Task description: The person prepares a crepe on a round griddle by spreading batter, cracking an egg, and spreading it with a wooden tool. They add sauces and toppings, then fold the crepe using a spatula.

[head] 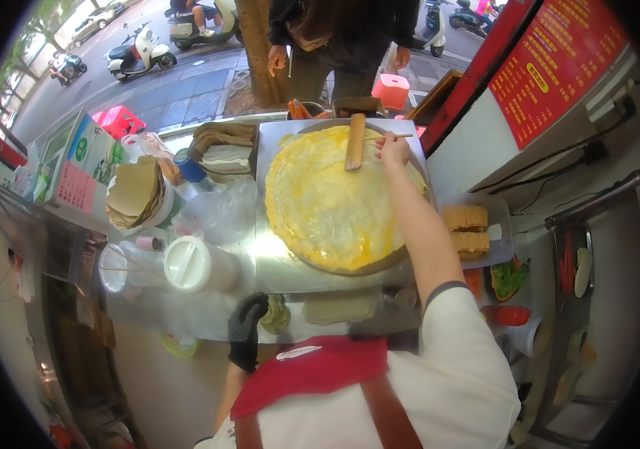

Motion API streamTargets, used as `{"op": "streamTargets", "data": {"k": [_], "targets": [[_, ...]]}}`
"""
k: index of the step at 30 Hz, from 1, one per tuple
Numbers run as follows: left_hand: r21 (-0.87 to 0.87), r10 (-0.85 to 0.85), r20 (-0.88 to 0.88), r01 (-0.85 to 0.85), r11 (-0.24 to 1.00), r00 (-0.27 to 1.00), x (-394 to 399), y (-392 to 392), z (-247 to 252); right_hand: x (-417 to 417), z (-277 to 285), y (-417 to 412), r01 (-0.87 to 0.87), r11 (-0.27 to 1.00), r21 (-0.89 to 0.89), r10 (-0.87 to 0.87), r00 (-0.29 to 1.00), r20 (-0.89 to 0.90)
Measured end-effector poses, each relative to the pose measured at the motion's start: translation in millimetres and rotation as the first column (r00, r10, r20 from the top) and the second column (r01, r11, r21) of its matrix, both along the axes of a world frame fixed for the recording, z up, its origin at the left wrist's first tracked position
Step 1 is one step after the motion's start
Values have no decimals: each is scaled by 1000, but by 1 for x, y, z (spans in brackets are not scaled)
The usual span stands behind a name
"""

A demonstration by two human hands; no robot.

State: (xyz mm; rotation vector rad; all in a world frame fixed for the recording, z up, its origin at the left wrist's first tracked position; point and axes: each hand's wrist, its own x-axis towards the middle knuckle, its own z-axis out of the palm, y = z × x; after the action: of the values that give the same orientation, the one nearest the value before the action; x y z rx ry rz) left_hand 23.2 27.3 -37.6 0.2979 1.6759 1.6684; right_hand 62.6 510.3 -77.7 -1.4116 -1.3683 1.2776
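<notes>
A round crepe (331, 207) coated with egg covers most of a round griddle (348, 270) set in a metal counter. My right hand (393, 150) grips the thin stick handle of a wooden batter spreader (356, 143) over the far right part of the crepe. The spreader's flat blade lies left of my fingers, on or just above the egg. My left hand (247, 326), in a black dotted glove, is at the counter's near edge. Its fingers are bent beside a crumpled greenish cloth (276, 314); whether they hold it is unclear.
Left of the griddle stand a white lidded container (187, 264), a plastic bag (219, 210) and a stack of brown paper bags (136, 193). Fried crackers (466, 231) sit in a plastic tub at right. A person (345, 45) stands across the counter.
</notes>
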Motion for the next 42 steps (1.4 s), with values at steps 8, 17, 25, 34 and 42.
{"op": "streamTargets", "data": {"k": [8, 17, 25, 34, 42], "targets": [[15, -98, 7, 98, 995, 995, -6, 4, -4, 49, -16, -20, 157, 987, 42, -147, 973, -176], [4, -185, -28, 185, 983, 982, -7, 11, -9, 75, -9, -42, 112, 994, 13, -98, 915, -391], [-1, -272, -64, 272, 962, 960, -8, 15, -7, 159, 4, -137, -291, 642, 709, -11, 921, 388], [38, -315, -5, 315, 948, 949, -14, 21, -4, 165, 39, -141, -477, 500, 723, -24, 827, 562], [26, -265, -218, 277, 961, 939, -41, 27, -27, 174, 78, -204, -737, 195, 647, 78, 669, 739]]}}
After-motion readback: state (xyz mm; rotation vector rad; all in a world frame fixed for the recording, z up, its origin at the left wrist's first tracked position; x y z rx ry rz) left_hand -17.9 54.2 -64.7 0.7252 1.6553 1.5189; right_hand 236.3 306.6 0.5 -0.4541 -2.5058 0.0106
